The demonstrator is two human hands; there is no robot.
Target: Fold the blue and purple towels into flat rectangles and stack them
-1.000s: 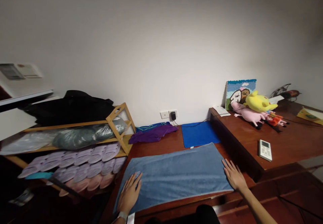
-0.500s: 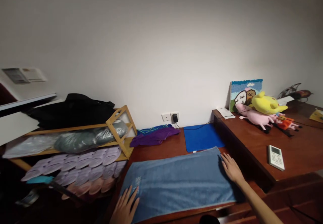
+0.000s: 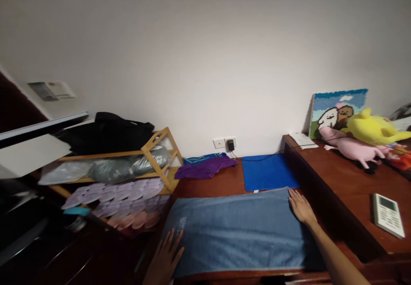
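Observation:
A grey-blue towel lies spread out on the reddish-brown wooden surface, with faint folds across it and pale lettering near its left end. My left hand rests on the towel's lower left edge, fingers spread. At the upper right corner, my right hand lies flat on the cloth with its fingers stretched out. Neither hand grips anything. Just behind the towel is a bright blue cloth with a small white tag. A crumpled purple cloth lies to its left.
On the left stands a wooden rack with lilac slippers and a black bag. A raised desk at right holds a white remote-like device, a pink plush pig, a yellow plush toy and a picture. A black plug trails a cord.
The view has turned left, so the scene sits further right. My right hand has moved slightly up toward the towel's far right corner. The towel stays spread out.

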